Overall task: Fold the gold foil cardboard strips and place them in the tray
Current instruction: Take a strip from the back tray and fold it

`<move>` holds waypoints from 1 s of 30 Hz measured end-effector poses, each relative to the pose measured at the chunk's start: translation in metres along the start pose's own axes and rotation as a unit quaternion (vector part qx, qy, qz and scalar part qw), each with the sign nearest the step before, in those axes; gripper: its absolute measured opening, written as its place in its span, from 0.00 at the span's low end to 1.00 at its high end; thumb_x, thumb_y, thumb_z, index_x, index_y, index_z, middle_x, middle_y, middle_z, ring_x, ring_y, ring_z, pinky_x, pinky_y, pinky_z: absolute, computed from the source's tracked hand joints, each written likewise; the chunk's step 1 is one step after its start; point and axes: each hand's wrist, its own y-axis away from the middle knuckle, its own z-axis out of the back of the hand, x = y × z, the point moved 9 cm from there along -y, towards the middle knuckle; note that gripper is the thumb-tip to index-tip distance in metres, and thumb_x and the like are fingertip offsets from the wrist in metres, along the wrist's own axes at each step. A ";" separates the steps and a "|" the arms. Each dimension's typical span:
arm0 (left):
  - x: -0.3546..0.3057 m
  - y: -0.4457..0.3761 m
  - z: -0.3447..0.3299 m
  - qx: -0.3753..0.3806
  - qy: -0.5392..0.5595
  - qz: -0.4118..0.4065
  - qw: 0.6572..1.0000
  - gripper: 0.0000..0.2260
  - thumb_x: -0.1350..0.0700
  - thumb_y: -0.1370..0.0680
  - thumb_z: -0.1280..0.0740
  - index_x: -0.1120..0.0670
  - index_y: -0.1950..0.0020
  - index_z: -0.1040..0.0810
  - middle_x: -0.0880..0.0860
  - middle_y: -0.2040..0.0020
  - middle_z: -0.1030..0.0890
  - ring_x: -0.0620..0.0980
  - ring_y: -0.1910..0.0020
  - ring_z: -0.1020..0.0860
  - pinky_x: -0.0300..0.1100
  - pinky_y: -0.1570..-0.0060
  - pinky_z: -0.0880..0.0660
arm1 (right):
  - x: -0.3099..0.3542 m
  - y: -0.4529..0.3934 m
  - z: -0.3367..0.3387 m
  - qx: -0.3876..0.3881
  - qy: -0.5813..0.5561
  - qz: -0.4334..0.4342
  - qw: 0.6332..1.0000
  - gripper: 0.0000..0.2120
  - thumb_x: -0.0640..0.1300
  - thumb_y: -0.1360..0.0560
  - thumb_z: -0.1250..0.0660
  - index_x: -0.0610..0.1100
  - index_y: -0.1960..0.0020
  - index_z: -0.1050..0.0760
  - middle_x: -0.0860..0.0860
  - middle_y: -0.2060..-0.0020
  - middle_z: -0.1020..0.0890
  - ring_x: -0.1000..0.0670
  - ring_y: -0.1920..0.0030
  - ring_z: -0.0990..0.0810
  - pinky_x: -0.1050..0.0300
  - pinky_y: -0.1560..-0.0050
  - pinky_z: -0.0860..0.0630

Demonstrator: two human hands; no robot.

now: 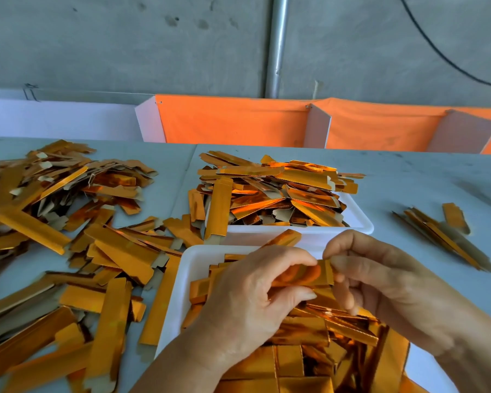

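Both hands hold one gold foil strip just above the near white tray. My left hand grips its left part between thumb and curled fingers. My right hand pinches its right end between thumb and forefinger. The near tray holds several gold strips piled under my hands. A second white tray behind it is heaped with more strips.
Loose gold strips cover the grey table at the left. A small bundle of strips lies at the right. Orange cloth bins with white dividers stand along the table's far edge, below a concrete wall.
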 end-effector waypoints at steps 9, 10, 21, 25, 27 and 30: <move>0.006 0.000 -0.001 0.006 0.052 0.023 0.998 0.15 0.41 0.28 0.34 0.40 0.42 0.27 0.32 0.57 0.25 0.39 0.54 0.23 0.27 0.58 0.28 | -0.011 -0.007 -0.006 -0.007 -0.072 0.040 0.997 0.23 0.52 0.44 0.17 0.41 0.56 0.19 0.47 0.72 0.29 0.53 0.78 0.31 0.64 0.77 0.32; 0.008 0.000 -0.001 0.003 0.059 0.027 0.998 0.16 0.40 0.28 0.35 0.40 0.42 0.27 0.34 0.57 0.24 0.39 0.53 0.23 0.28 0.58 0.28 | -0.011 -0.007 -0.007 -0.009 -0.068 0.050 0.996 0.23 0.53 0.43 0.17 0.41 0.56 0.19 0.47 0.71 0.29 0.52 0.78 0.30 0.63 0.76 0.30; 0.008 -0.001 -0.001 0.008 0.090 0.028 0.995 0.15 0.40 0.28 0.34 0.41 0.42 0.26 0.40 0.51 0.19 0.41 0.49 0.21 0.34 0.53 0.24 | -0.025 -0.011 -0.010 0.041 -0.143 -0.001 0.989 0.20 0.45 0.42 0.17 0.43 0.55 0.21 0.46 0.72 0.31 0.51 0.76 0.29 0.61 0.73 0.28; 0.011 -0.001 -0.005 0.020 0.094 0.039 0.995 0.15 0.45 0.27 0.30 0.42 0.43 0.26 0.37 0.47 0.20 0.36 0.44 0.23 0.28 0.47 0.29 | -0.030 -0.010 -0.012 0.064 -0.151 -0.044 0.985 0.19 0.44 0.40 0.17 0.44 0.55 0.22 0.46 0.72 0.29 0.50 0.76 0.28 0.60 0.73 0.28; 0.011 0.000 -0.008 0.028 0.082 0.046 0.995 0.16 0.45 0.28 0.29 0.41 0.43 0.27 0.36 0.46 0.22 0.33 0.44 0.25 0.25 0.46 0.30 | -0.032 -0.007 -0.011 0.072 -0.130 -0.063 0.987 0.18 0.47 0.39 0.18 0.45 0.54 0.22 0.45 0.70 0.26 0.49 0.73 0.25 0.59 0.70 0.26; 0.010 0.001 -0.015 0.052 0.041 0.039 0.997 0.17 0.43 0.29 0.29 0.41 0.43 0.28 0.36 0.43 0.23 0.30 0.44 0.27 0.22 0.47 0.32 | -0.033 -0.002 -0.001 0.060 -0.048 -0.088 0.993 0.22 0.52 0.40 0.18 0.43 0.53 0.21 0.41 0.66 0.23 0.46 0.66 0.21 0.57 0.64 0.22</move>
